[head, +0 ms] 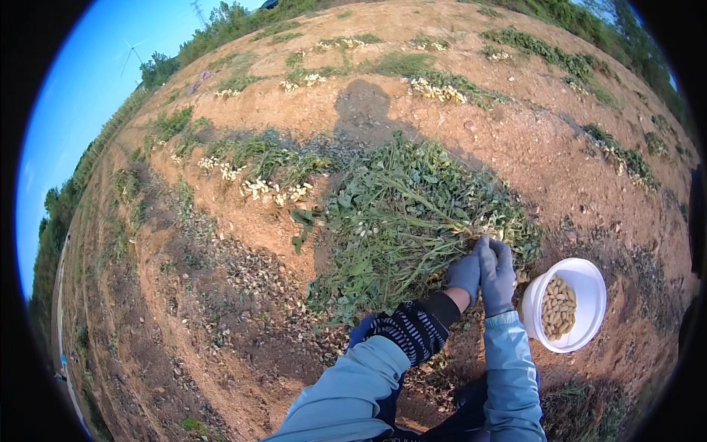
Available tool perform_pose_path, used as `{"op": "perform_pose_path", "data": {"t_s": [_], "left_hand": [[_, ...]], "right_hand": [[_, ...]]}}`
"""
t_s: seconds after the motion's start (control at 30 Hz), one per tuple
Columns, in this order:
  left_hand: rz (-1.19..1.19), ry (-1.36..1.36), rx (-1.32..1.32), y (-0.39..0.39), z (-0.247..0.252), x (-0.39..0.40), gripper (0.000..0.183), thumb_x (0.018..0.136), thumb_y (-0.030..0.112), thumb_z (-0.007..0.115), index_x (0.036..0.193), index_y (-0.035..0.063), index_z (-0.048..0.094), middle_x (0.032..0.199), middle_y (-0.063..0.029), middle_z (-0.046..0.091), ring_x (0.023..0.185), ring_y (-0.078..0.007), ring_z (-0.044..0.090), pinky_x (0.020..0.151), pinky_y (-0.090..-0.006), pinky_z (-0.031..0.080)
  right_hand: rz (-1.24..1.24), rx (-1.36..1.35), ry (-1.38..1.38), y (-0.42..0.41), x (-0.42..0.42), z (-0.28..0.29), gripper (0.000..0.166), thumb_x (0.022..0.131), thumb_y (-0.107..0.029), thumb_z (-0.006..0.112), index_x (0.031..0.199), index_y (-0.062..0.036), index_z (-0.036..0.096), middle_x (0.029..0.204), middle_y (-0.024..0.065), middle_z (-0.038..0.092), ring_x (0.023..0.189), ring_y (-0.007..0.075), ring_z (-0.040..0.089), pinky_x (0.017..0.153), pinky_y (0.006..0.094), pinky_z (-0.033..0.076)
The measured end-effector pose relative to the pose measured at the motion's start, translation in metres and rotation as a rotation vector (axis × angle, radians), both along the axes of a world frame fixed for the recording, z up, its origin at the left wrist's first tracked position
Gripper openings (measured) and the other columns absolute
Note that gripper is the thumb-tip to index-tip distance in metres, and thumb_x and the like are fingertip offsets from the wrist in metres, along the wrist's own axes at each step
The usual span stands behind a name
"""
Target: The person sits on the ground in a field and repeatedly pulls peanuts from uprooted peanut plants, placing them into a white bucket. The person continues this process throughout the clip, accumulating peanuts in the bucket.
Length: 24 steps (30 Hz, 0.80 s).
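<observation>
A heap of uprooted green peanut plants [381, 243] lies on the soil before me. My left hand [465, 277], in a grey glove, is closed at the root end of a peanut plant [442, 218] whose stems stretch away up and left. Pressed against it, my right hand [498, 279], also gloved, bends its fingers over the same roots. What its fingertips grip is hidden. A few pale pods show beside the right hand. Close on the right, a white plastic bucket [594, 309] tilts toward me, partly filled with loose peanuts in shells [559, 309].
More peanut plants with exposed pods [265, 190] lie to the upper left, and others [439, 91] lie farther up the field. Dry leaves [259, 271] litter the reddish soil [232, 353]. My shadow falls beyond the heap. Trees and a wind turbine [132, 51] stand in the distance.
</observation>
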<state>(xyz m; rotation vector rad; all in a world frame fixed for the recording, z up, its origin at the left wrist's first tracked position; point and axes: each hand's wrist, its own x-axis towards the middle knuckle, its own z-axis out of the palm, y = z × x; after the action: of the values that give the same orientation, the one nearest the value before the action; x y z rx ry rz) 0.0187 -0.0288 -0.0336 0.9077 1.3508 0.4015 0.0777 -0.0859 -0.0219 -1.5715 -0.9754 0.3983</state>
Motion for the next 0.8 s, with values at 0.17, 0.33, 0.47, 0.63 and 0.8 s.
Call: {"op": "perform_pose_path", "data": {"t_s": [0.17, 0.33, 0.47, 0.63, 0.8], "left_hand": [[0.130, -0.502, -0.082, -0.015, 0.008, -0.003, 0.067, 0.078, 0.068, 0.051, 0.099, 0.0049, 0.061, 0.085, -0.0043, 0.058, 0.078, -0.0146, 0.053, 0.068, -0.0287, 0.043], [0.115, -0.431, -0.057, -0.012, 0.005, -0.004, 0.074, 0.076, 0.072, 0.048, 0.102, 0.0037, 0.060, 0.092, -0.0078, 0.058, 0.086, -0.0154, 0.054, 0.074, -0.0282, 0.043], [-0.021, -0.348, 0.072, -0.023, 0.027, -0.003, 0.083, 0.076, 0.075, 0.043, 0.102, -0.0008, 0.061, 0.094, -0.0118, 0.059, 0.090, -0.0176, 0.052, 0.079, -0.0302, 0.042], [0.060, -0.263, 0.029, -0.016, 0.016, -0.004, 0.073, 0.078, 0.071, 0.045, 0.086, 0.0013, 0.063, 0.082, -0.0077, 0.058, 0.078, -0.0166, 0.051, 0.069, -0.0312, 0.042], [0.177, -0.436, -0.123, -0.013, 0.013, -0.003, 0.053, 0.082, 0.062, 0.051, 0.069, 0.0107, 0.058, 0.057, -0.0016, 0.049, 0.047, -0.0136, 0.045, 0.045, -0.0297, 0.036]], "right_hand": [[-0.097, 0.092, 0.075, 0.003, 0.004, -0.015, 0.022, 0.087, -0.020, 0.056, 0.096, 0.0001, 0.055, 0.095, 0.0142, 0.057, 0.091, 0.0263, 0.056, 0.079, 0.0334, 0.044], [-0.093, 0.037, -0.044, 0.003, -0.002, 0.000, 0.019, 0.087, -0.019, 0.057, 0.096, -0.0020, 0.055, 0.091, 0.0128, 0.058, 0.079, 0.0235, 0.058, 0.070, 0.0334, 0.047], [-0.176, 0.077, -0.179, 0.000, 0.009, -0.007, 0.020, 0.086, -0.021, 0.058, 0.097, -0.0040, 0.055, 0.087, 0.0116, 0.059, 0.073, 0.0241, 0.059, 0.065, 0.0333, 0.048], [-0.223, 0.000, -0.567, -0.002, 0.001, 0.012, 0.016, 0.084, -0.019, 0.061, 0.093, -0.0069, 0.056, 0.087, 0.0109, 0.059, 0.069, 0.0253, 0.059, 0.063, 0.0317, 0.049], [-0.027, 0.066, -0.238, -0.001, 0.010, -0.001, 0.016, 0.083, -0.016, 0.063, 0.095, -0.0060, 0.057, 0.086, 0.0064, 0.059, 0.068, 0.0158, 0.058, 0.060, 0.0279, 0.048]]}}
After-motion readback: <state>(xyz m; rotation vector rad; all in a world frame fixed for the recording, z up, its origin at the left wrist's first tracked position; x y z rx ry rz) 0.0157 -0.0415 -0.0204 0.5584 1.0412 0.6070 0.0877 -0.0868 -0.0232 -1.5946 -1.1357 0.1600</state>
